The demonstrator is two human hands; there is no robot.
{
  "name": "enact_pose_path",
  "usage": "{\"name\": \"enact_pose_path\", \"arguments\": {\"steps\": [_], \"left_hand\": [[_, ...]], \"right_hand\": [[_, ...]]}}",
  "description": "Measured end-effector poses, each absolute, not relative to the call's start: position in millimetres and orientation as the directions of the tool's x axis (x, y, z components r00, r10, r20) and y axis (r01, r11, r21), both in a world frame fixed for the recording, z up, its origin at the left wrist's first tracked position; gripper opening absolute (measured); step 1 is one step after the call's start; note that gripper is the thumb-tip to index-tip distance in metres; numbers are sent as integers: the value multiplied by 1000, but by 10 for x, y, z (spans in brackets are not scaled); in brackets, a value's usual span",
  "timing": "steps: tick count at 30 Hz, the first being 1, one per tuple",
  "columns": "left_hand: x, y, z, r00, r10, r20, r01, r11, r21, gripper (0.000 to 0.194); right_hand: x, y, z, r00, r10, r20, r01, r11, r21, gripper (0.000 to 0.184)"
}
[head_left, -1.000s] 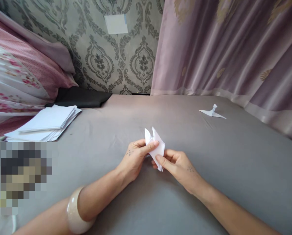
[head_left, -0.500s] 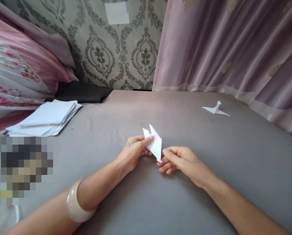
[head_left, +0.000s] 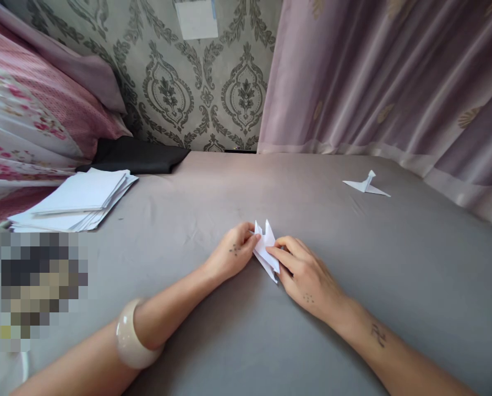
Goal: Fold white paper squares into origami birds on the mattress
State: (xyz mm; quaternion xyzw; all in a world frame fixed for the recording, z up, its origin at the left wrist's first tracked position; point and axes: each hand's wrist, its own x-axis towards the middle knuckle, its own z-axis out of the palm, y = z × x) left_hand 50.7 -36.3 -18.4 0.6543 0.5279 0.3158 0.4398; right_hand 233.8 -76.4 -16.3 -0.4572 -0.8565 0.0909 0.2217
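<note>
A small folded white paper (head_left: 268,254) with two upright points at its far end is between my hands, over the middle of the grey cloth. My left hand (head_left: 238,247) is closed on its left side, thumb on top. From the right, my right hand (head_left: 306,269) grips the other side, with fingers on the upper face and the thumb low at the edge. A slim pointed flap sticks out toward me at the bottom. The undersides of the paper and some of my fingertips are hidden.
A finished-looking origami bird (head_left: 367,185) sits at the far right of the grey cloth (head_left: 213,341). At the left lies a stack of white paper sheets (head_left: 78,198), with a black folded item (head_left: 141,155) behind it. Curtains hang at both sides; a blurred patch covers the lower left.
My right hand has turned palm down and moved from the paper's lower tip onto its right side. The paper has rotated, and my left hand has shifted slightly right.
</note>
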Motion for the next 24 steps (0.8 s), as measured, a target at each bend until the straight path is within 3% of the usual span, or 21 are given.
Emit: {"name": "enact_pose_path", "arguments": {"steps": [2, 5, 11, 15, 24], "left_hand": [[477, -379, -192, 229, 968, 105, 551, -218, 805, 23], [433, -453, -172, 191, 949, 252, 649, -314, 692, 31], [428, -604, -174, 364, 913, 185, 672, -395, 626, 25], [431, -594, -195, 327, 930, 166, 704, -357, 614, 11], [420, -548, -167, 276, 956, 103, 717, -276, 639, 22]], "right_hand": [[2338, -761, -172, -489, 833, 258, 756, 552, -352, 34], [2331, -758, -170, -484, 847, 222, 767, 532, -359, 35], [2373, -692, -156, -493, 850, 186, 723, 520, -455, 32], [2403, -635, -143, -446, 882, 149, 692, 446, -568, 27], [2350, -544, -178, -274, 954, 118, 683, 280, -674, 21]]}}
